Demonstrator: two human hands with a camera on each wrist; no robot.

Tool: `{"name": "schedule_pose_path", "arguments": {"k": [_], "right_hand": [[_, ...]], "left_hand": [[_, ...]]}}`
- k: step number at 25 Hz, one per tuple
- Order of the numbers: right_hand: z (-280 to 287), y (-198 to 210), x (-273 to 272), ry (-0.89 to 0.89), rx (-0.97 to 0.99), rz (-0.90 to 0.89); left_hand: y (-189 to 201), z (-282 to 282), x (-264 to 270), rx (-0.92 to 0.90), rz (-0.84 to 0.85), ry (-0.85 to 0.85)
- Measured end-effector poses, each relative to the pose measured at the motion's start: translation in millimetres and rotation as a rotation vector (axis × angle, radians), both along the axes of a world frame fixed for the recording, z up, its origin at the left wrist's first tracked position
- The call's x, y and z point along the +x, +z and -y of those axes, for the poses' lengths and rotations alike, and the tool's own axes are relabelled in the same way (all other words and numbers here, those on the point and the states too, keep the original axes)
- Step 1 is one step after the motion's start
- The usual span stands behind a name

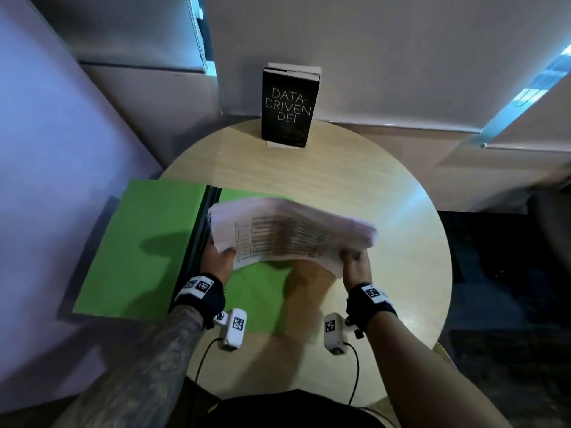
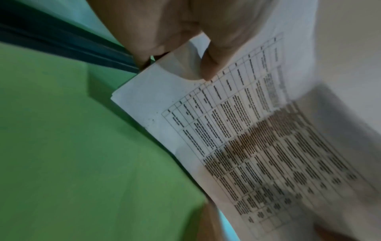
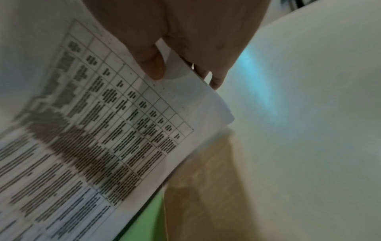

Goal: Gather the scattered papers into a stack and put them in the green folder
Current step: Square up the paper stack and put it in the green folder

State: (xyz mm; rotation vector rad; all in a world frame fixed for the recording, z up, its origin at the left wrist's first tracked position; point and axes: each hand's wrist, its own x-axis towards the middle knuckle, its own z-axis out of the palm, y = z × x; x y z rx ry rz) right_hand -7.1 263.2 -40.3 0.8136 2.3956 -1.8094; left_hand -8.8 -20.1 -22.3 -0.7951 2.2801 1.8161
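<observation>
A stack of white papers [image 1: 287,233] printed with a table hangs in the air, blurred, above the right half of the open green folder [image 1: 139,248]. My left hand [image 1: 221,253] pinches the stack's left edge, thumb on top, close to the folder's dark spine [image 1: 202,236]. My right hand [image 1: 355,262] pinches the stack's right edge the same way. In the left wrist view the papers [image 2: 237,138] sag beside the green folder [image 2: 72,146]. The right wrist view shows the papers [image 3: 103,130] over the table, with a strip of the folder [image 3: 150,216] below.
The folder lies open on the left of a round light wooden table [image 1: 370,186], its left cover overhanging the edge. A black book [image 1: 289,106] stands upright at the table's far edge against the wall. Dark floor lies to the right.
</observation>
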Motion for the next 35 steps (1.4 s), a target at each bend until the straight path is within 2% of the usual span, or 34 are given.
{"name": "schedule_pose_path", "arguments": {"k": [4, 7, 9, 10, 12, 14, 16, 17, 19, 21, 23, 25, 27, 28, 29, 32, 33, 35], "right_hand": [[-8.1, 34.8, -29.0, 0.145, 0.103, -0.11], [-8.9, 82.5, -57.0, 0.278, 0.126, -0.172], [-6.9, 125.6, -69.7, 0.35, 0.205, -0.211], [-8.5, 145.9, -72.6, 0.36, 0.18, -0.226], [-13.7, 176.6, -65.7, 0.359, -0.138, -0.237], [-5.3, 184.0, -48.2, 0.413, -0.512, -0.127], [30.1, 165.0, -20.8, 0.51, -0.633, 0.023], [57.9, 151.2, -8.4, 0.529, -0.643, 0.032], [115.4, 132.1, 11.5, 0.433, -0.608, -0.062], [147.7, 114.4, 11.3, 0.264, -0.485, -0.164], [148.6, 97.7, 0.1, 0.138, -0.366, -0.18], [135.1, 72.9, -11.9, 0.122, -0.344, -0.146], [123.6, 45.9, -22.6, 0.194, -0.391, -0.086], [121.2, 40.4, -24.6, 0.261, -0.393, -0.026], [117.5, 30.0, -25.9, 0.336, -0.333, 0.065], [102.9, -1.5, -20.6, 0.554, 0.162, 0.403], [97.8, -12.9, -16.8, 0.546, 0.257, 0.491], [98.3, -23.1, -14.0, 0.503, 0.327, 0.551]], "left_hand": [[11.3, 15.9, -13.8, -0.029, -0.076, -0.061], [21.3, 38.4, -11.8, 0.116, -0.139, -0.057], [27.7, 50.6, -7.9, 0.256, -0.185, -0.013], [32.0, 55.0, -4.8, 0.319, -0.206, 0.015], [40.4, 62.2, 0.7, 0.448, -0.22, 0.104], [50.1, 61.1, 5.8, 0.615, -0.154, 0.218], [58.2, 46.0, 9.8, 0.756, -0.085, 0.275], [62.1, 33.9, 11.0, 0.822, -0.091, 0.275], [61.5, 9.8, 12.4, 0.922, -0.125, 0.286], [54.4, -6.4, 14.0, 0.819, -0.158, 0.342], [45.4, -4.5, 22.7, 0.747, -0.136, 0.321], [27.9, 19.9, 30.8, 0.717, -0.045, 0.269], [7.5, 68.1, 34.8, 0.616, 0.061, 0.343], [0.0, 95.7, 35.2, 0.513, 0.111, 0.401], [-5.8, 122.4, 35.5, 0.333, 0.163, 0.41], [-21.3, 183.1, 33.7, -0.247, 0.27, 0.283], [-29.6, 199.4, 33.4, -0.344, 0.286, 0.235], [-46.2, 225.4, 31.7, -0.432, 0.342, 0.175]]}}
